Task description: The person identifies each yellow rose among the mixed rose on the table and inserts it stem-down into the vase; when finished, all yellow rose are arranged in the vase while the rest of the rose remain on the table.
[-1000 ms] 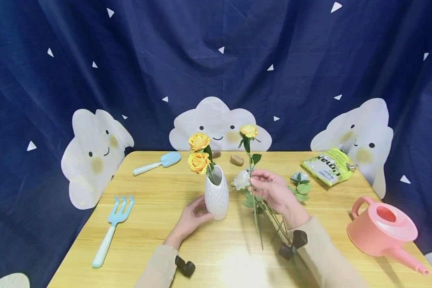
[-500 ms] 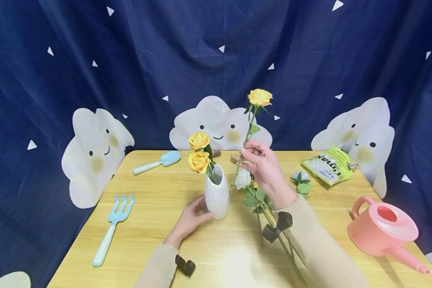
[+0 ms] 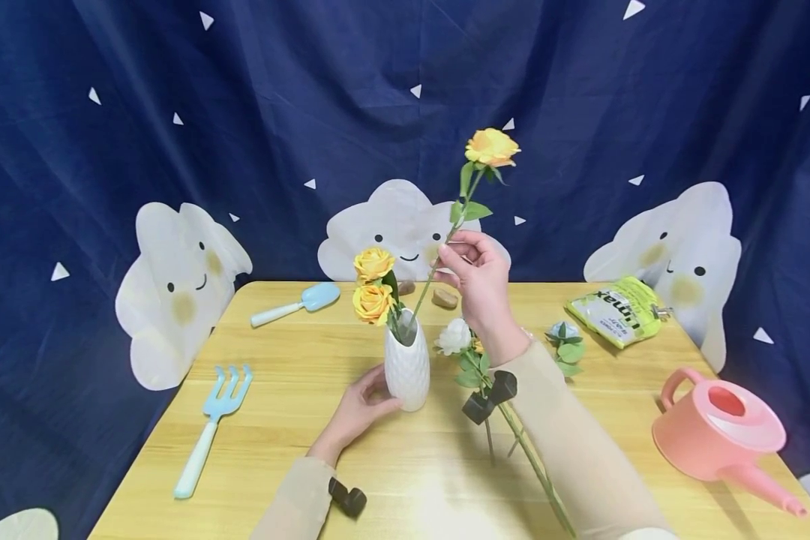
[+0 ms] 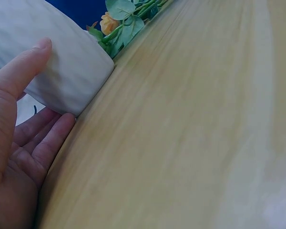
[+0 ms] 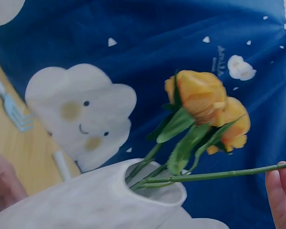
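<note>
My left hand (image 3: 361,411) holds the white textured vase (image 3: 407,375) low on its side; the left wrist view has the thumb along the wall and fingertips at the base. Two yellow roses (image 3: 373,302) stand in the vase, leaning left. Above and to its right, my right hand (image 3: 481,281) pinches the stem of another yellow rose (image 3: 492,148) between thumb and fingers. This rose slants, bloom up and to the right. In the right wrist view its stem (image 5: 219,175) reaches into the vase mouth, beside the other stems; its lower end is hidden inside.
Right of the vase lie a white rose (image 3: 454,337) and other stems, partly under my right forearm, and a blue flower (image 3: 563,332). A pink watering can (image 3: 705,431) and green bag (image 3: 614,311) are farther right. A hand fork (image 3: 223,405), trowel (image 3: 319,298) and stone (image 3: 444,298) lie about.
My right hand has raised the yellow rose from over the lying flowers and moved it left, bringing its stem into the vase mouth. My left hand and the vase have stayed put.
</note>
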`<state>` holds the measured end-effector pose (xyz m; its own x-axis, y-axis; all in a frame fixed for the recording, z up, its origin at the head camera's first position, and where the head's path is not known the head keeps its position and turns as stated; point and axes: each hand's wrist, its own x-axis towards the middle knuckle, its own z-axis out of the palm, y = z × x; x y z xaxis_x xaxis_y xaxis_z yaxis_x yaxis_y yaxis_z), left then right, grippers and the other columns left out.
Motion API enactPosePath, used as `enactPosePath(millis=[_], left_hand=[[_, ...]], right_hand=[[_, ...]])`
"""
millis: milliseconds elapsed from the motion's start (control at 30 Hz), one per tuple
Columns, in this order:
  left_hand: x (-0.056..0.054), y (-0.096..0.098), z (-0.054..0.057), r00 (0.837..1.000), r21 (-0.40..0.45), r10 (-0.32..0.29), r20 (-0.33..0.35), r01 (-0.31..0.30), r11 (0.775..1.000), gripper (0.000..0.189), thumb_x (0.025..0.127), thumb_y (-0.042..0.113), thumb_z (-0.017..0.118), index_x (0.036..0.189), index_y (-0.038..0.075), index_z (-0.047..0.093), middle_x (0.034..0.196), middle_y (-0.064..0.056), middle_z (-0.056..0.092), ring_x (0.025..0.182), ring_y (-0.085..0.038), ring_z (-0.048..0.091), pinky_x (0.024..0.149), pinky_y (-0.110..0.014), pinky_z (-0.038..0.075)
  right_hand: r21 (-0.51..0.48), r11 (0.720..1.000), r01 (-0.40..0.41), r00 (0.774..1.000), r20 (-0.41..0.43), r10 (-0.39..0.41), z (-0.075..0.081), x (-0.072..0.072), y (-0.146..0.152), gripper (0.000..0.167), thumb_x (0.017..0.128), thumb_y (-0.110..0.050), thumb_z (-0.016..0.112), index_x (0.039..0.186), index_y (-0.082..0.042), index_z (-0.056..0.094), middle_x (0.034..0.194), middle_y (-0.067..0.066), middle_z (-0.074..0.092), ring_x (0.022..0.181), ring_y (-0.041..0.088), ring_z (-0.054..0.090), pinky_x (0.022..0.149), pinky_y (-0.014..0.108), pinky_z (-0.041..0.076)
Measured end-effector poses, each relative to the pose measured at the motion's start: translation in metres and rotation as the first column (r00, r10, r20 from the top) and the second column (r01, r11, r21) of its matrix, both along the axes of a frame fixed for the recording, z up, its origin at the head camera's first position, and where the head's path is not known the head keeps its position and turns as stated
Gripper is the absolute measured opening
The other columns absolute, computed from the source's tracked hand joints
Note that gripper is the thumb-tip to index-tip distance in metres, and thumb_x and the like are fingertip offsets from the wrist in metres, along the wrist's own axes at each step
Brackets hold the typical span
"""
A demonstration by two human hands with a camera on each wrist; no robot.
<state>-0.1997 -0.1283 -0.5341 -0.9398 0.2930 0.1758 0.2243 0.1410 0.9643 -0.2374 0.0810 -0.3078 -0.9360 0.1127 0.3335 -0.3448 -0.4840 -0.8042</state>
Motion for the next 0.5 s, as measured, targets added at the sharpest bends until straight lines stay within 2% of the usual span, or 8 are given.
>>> enactPosePath(millis=[333,500], left_hand=[[-0.001,0.0,-0.001,1.0,-0.013,0.005,0.015,-0.005,1.0,0.068,0.072,0.028,0.081,0.132,0.021,0.051,0.118,-0.003,0.061,0.11,-0.019,0.055,0.09,-0.03,0.05],[0.001,0.0,0.005,0.999,-0.007,-0.001,0.035,0.002,1.0,0.068,0.074,0.021,0.08,0.134,0.015,0.049,0.119,-0.008,0.06,0.111,-0.024,0.054,0.091,-0.034,0.049]], right_hand=[[0.18,0.981,-0.07,0.99,0.134,0.046,-0.026,-0.003,-0.013,0.02,0.083,0.01,0.061,0.092,-0.006,0.057,0.076,0.002,0.059,0.066,0.014,0.058,0.058,0.031,0.056],[0.275,0.955,-0.112,0.986,0.154,0.071,-0.036,-0.002,-0.016,0.016,0.083,0.007,0.063,0.096,0.001,0.057,0.076,0.002,0.06,0.067,0.014,0.059,0.061,0.03,0.056]])
